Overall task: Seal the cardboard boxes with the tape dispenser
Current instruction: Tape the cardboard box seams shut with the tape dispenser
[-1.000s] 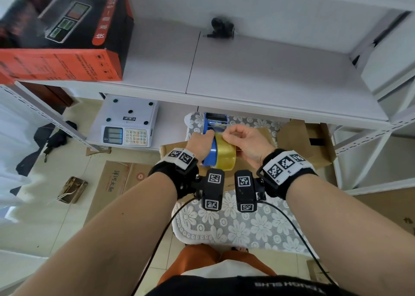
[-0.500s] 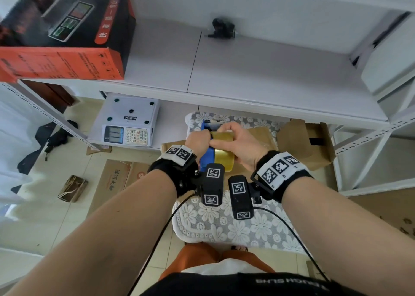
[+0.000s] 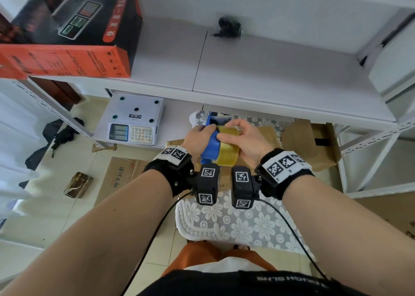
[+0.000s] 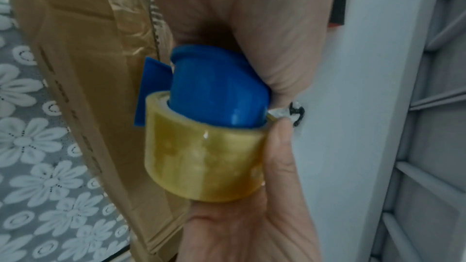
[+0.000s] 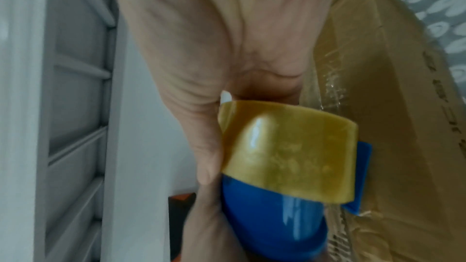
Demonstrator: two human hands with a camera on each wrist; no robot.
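Note:
My left hand [image 3: 202,131] grips the blue tape dispenser [image 3: 211,148] by its round core. My right hand [image 3: 235,132] is wrapped round the yellowish tape roll [image 3: 227,155], which sits only partly over that core [image 4: 216,87]. In the right wrist view the roll [image 5: 290,154] is skewed on the blue core [image 5: 272,214]. Both hands hover above a brown cardboard box [image 3: 268,136] on the flower-patterned cloth [image 3: 224,219]. Clear tape runs along the box's seam [image 4: 131,33].
A white shelf board [image 3: 269,82] overhangs the far side of the box. An open cardboard box [image 3: 314,142] stands to the right. A white scale [image 3: 132,122] sits at left, and an orange-black carton [image 3: 67,37] on the shelf. Flattened cardboard [image 3: 121,174] lies on the floor.
My right hand has left the tape end at the dispenser's front and now wraps round the roll. My left hand keeps its grip on the blue dispenser.

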